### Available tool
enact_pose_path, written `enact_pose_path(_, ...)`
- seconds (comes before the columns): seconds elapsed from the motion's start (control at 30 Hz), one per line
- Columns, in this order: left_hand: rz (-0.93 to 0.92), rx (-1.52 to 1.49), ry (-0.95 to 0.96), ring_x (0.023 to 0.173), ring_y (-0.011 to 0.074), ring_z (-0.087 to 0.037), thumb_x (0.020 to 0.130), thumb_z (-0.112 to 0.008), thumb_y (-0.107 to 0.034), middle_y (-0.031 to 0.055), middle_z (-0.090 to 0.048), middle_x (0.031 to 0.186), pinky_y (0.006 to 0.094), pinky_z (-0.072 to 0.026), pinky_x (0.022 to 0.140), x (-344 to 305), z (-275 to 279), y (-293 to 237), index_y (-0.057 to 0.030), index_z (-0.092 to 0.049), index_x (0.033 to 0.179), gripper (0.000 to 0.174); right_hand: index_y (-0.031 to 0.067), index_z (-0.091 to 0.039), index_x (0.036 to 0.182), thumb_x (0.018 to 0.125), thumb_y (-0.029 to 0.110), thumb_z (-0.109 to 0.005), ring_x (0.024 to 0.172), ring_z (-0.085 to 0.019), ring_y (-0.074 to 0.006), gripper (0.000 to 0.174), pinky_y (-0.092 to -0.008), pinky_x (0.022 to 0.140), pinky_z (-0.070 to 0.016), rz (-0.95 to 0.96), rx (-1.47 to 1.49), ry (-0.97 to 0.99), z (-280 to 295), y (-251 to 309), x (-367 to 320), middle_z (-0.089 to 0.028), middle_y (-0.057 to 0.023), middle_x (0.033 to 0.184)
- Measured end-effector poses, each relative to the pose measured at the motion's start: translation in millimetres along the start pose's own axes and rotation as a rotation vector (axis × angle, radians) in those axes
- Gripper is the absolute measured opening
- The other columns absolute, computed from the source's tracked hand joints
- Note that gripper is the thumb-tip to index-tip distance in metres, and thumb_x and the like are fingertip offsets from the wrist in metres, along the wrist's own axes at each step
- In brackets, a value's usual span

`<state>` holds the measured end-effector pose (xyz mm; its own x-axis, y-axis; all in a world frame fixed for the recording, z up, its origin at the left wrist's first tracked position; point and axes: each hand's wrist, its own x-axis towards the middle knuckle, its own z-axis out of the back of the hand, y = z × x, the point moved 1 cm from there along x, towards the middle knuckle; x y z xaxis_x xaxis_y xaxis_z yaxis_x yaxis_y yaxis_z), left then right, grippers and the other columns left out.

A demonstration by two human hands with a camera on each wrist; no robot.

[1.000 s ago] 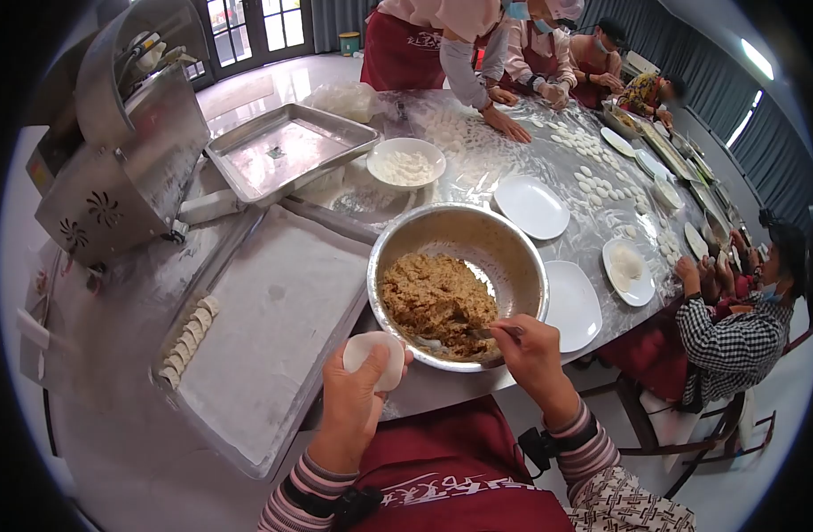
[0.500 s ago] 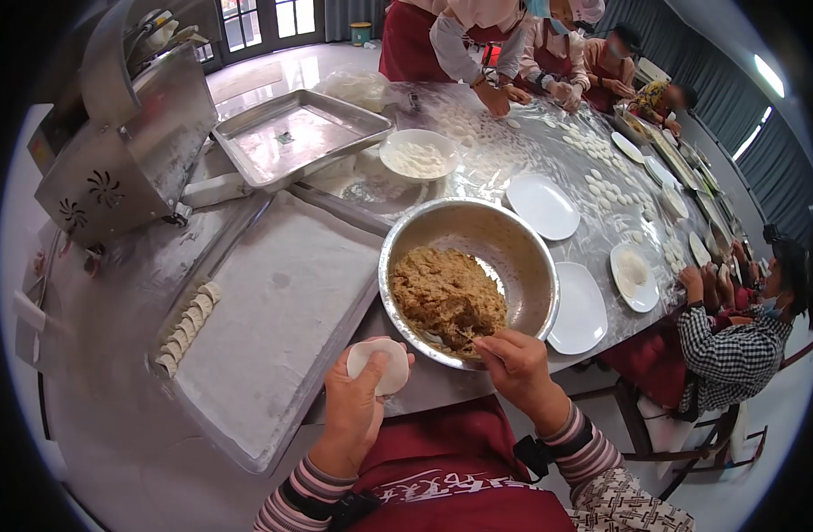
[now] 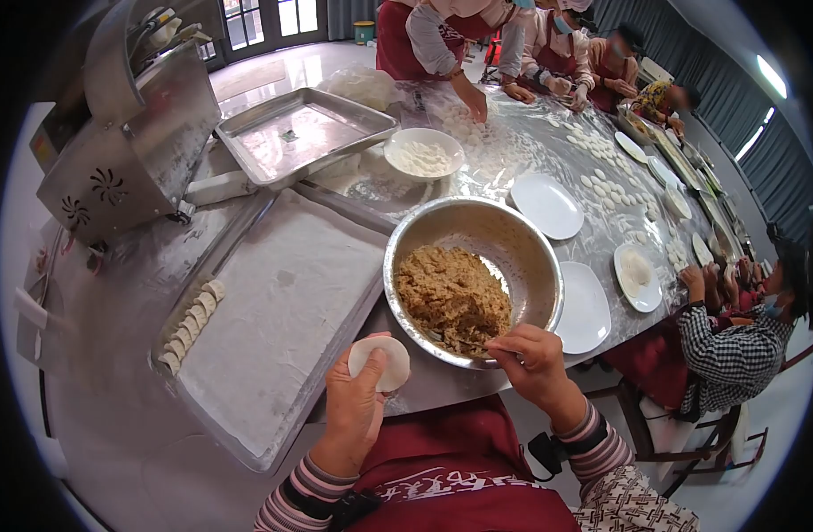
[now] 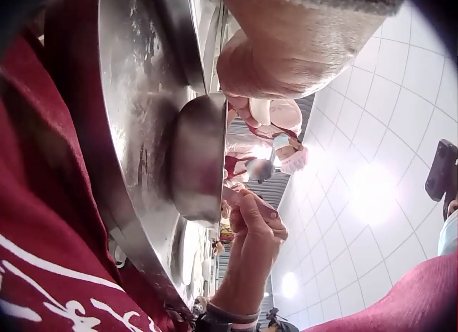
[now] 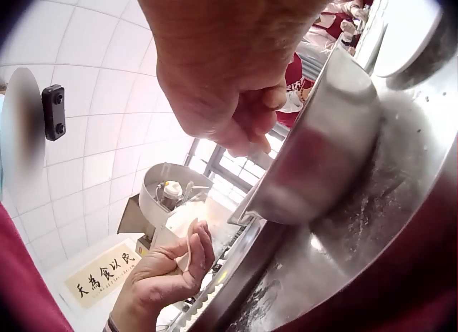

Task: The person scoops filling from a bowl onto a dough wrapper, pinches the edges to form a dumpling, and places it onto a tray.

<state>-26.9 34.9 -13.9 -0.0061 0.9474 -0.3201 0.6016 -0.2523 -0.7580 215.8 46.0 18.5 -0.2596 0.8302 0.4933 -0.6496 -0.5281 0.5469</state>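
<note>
In the head view, the left hand (image 3: 355, 403) holds a round white dough wrapper (image 3: 381, 362), thumb lying on its face, just off the near-left side of a steel bowl (image 3: 539, 257). Brown filling (image 3: 451, 293) is heaped in that bowl. The right hand (image 3: 538, 368) pinches a thin utensil at the bowl's near rim; its far end lies by the filling. In the right wrist view, the right hand (image 5: 229, 74) is beside the outside of the bowl (image 5: 322, 146), and the wrapper stands edge-on in the left hand (image 5: 168, 275). The left wrist view hides the filling.
Left of the bowl lies a floured tray (image 3: 273, 328) with a row of dumplings (image 3: 192, 326). Beyond are an upper metal tray (image 3: 304, 133), a flour bowl (image 3: 424, 153) and a machine (image 3: 127, 151). White plates (image 3: 584, 306) stand at right; several people work around the table.
The right hand and utensil have shifted slightly at the near rim, and the filling's shape there has changed. The left hand still holds the wrapper, now turned flatter to the head view.
</note>
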Motion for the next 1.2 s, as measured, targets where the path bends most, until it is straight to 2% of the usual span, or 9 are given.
enact_pose_path(0.17,0.014,-0.004,-0.004,0.086,0.0206,-0.065,0.092,-0.059,-0.012,0.0101,-0.064,0.098,0.0343,-0.0573,0.074,-1.0,-2.7,-2.7,-0.0012,-0.056,0.116,0.026,0.0007,-0.071,0.081,0.076,0.001,-0.072,0.061,-0.064,-0.0192,0.005,-0.027,0.054,-0.0489,-0.189,0.182,-0.008,6.9,1.5,-2.9,-0.067,-0.0106,0.071)
enact_pose_path(0.27,0.019,-0.018,-0.01,0.088,0.0209,-0.065,0.093,-0.058,-0.012,0.0108,-0.064,0.1,0.0348,-0.0567,0.076,-0.8,-7.3,-8.3,-0.001,-0.055,0.118,0.027,-0.0037,-0.071,0.086,0.084,0.004,-0.067,0.059,-0.06,-0.0091,0.008,-0.0223,0.053,-0.0472,-0.586,0.511,-0.085,12.1,0.7,0.6,-0.066,-0.0047,0.067)
enact_pose_path(0.4,0.022,-0.007,0.027,0.094,0.0212,-0.063,0.095,-0.055,-0.014,0.0121,-0.062,0.105,0.0358,-0.0553,0.08,5.6,-13.9,-21.2,-0.0005,-0.052,0.12,0.029,-0.0053,-0.069,0.086,0.085,0.007,-0.066,0.053,-0.058,-0.0074,0.013,-0.0187,0.046,-0.04,-0.767,0.768,-0.109,25.4,-21.4,5.6,-0.066,-0.0079,0.067)
enact_pose_path(0.6,0.18,-0.157,0.191,0.109,0.027,-0.057,0.1,-0.044,-0.024,0.0167,-0.056,0.118,0.0435,-0.0492,0.093,19.2,-37.6,-22.5,-0.0004,-0.043,0.128,0.037,-0.0051,-0.067,0.092,0.087,0.007,-0.064,0.057,-0.062,-0.0116,0.014,-0.021,0.047,-0.0425,-0.866,1.028,-0.269,35.1,-29.4,13.8,-0.066,-0.0099,0.07)
enact_pose_path(0.67,0.314,-0.308,0.231,0.116,0.0323,-0.052,0.102,-0.034,-0.038,0.0185,-0.051,0.126,0.0483,-0.0452,0.097,25.9,-45.8,-9.0,-0.0018,-0.038,0.133,0.048,-0.0054,-0.067,0.093,0.087,0.006,-0.063,0.059,-0.062,-0.0125,0.013,-0.022,0.049,-0.0442,-0.888,1.082,-0.333,34.0,-16.3,16.2,-0.067,-0.0104,0.071)
enact_pose_path(0.77,0.305,-0.317,0.217,0.12,0.0318,-0.048,0.102,-0.027,-0.044,0.0165,-0.048,0.131,0.0502,-0.0428,0.099,19.7,-66.1,-10.9,-0.0039,-0.036,0.135,0.053,-0.0054,-0.066,0.094,0.087,0.004,-0.061,0.063,-0.065,-0.0191,0.013,-0.0274,0.056,-0.0511,-0.48,0.798,-0.405,25.0,7.6,0.7,-0.068,-0.0131,0.078)
enact_pose_path(0.9,0.29,-0.358,0.262,0.123,0.031,-0.046,0.102,-0.024,-0.044,0.0144,-0.047,0.133,0.0497,-0.0404,0.101,19.9,-75.4,-6.0,-0.0055,-0.035,0.136,0.053,-0.0014,-0.067,0.091,0.076,0.0,-0.069,0.072,-0.067,-0.0249,0.015,-0.0317,0.061,-0.054,0.41,0.033,-0.192,13.9,24.0,-5.9,-0.067,-0.016,0.087)
enact_pose_path(0.97,0.277,-0.385,0.235,0.126,0.0282,-0.044,0.102,-0.025,-0.043,0.0129,-0.044,0.137,0.0468,-0.0346,0.106,18.9,-80.2,-4.9,-0.0053,-0.033,0.138,0.053,-0.0029,-0.064,0.092,0.073,0.003,-0.071,0.073,-0.065,-0.0238,0.021,-0.0313,0.059,-0.0538,0.651,-0.2,-0.074,6.6,29.9,-9.4,-0.066,-0.0156,0.09)
enact_pose_path(1.2,0.231,-0.356,0.199,0.122,0.0276,-0.047,0.103,-0.022,-0.042,0.0142,-0.047,0.133,0.0445,-0.0379,0.103,21.0,-76.9,2.5,-0.0048,-0.036,0.135,0.051,-0.0029,-0.064,0.094,0.073,0.004,-0.072,0.071,-0.064,-0.0226,0.023,-0.0313,0.059,-0.0531,0.595,-0.188,-0.039,21.8,50.1,-20.6,-0.065,-0.0154,0.09)
